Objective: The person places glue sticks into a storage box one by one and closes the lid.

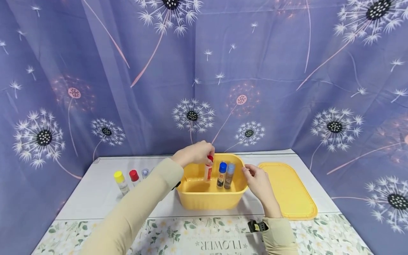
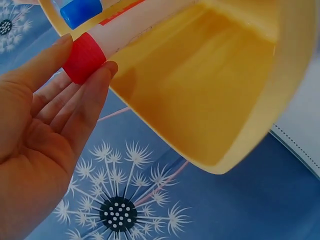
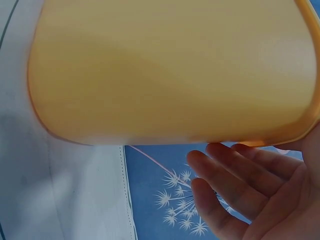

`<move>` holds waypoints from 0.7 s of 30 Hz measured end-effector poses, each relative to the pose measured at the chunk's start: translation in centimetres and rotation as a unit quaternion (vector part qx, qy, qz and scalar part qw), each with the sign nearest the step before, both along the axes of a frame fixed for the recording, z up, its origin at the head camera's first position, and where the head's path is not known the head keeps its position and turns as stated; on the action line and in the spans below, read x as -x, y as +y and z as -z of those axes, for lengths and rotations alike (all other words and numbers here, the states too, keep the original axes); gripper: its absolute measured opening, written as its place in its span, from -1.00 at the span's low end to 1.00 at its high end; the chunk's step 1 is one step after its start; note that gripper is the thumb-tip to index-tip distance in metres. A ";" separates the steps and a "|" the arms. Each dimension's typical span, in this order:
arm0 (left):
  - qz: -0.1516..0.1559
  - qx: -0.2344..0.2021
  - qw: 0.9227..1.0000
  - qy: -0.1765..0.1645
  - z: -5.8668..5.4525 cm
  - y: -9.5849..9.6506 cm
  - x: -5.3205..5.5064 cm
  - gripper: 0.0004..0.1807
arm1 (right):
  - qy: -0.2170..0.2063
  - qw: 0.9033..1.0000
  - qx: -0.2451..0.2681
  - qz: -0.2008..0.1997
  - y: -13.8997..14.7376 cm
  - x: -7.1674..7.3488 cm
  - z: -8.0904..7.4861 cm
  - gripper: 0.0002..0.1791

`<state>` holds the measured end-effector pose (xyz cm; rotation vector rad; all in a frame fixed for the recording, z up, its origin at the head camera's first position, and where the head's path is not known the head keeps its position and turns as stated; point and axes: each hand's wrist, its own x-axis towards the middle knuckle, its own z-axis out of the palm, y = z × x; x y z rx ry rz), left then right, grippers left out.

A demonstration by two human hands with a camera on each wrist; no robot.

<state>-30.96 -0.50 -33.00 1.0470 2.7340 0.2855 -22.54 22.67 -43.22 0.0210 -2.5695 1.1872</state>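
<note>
My left hand [image 1: 196, 154] reaches into a yellow plastic box [image 1: 208, 201], pinching the red cap of a slim clear bottle [image 1: 208, 171] that looks like a glue bottle. In the left wrist view, thumb and fingertips of the left hand [image 2: 55, 120] lie around that red cap [image 2: 86, 57]. Beside it in the box stand a dark-blue-capped bottle [image 1: 221, 175] and a light-blue-capped bottle [image 1: 229, 176], close together. At the box's right end, my right hand [image 1: 259, 181] holds the rim with thumb and fingertips; its other fingers [image 3: 227, 180] are loosely bent by the wall.
Left of the box stand a yellow-capped bottle [image 1: 121, 182], another red-capped bottle [image 1: 134, 177] and a pale-capped one [image 1: 145, 173], partly hidden by my left sleeve. The yellow lid [image 1: 288, 191] lies flat on the right. A dandelion-print curtain [image 1: 216, 71] hangs behind the table.
</note>
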 end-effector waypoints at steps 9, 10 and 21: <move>0.014 0.021 1.000 -0.005 0.8 1.0 0.6 -0.83 | 0.000 1.000 -0.002 -0.003 0.0 0.1 -0.1 -0.65; 0.017 0.020 1.000 -0.004 0.9 1.1 0.7 -0.82 | 0.001 1.000 -0.002 -0.003 0.0 0.1 -0.1 -0.65; 0.036 0.037 0.999 -0.009 1.9 2.2 0.8 -0.84 | 0.002 1.000 0.001 0.001 0.0 -0.1 0.0 -0.65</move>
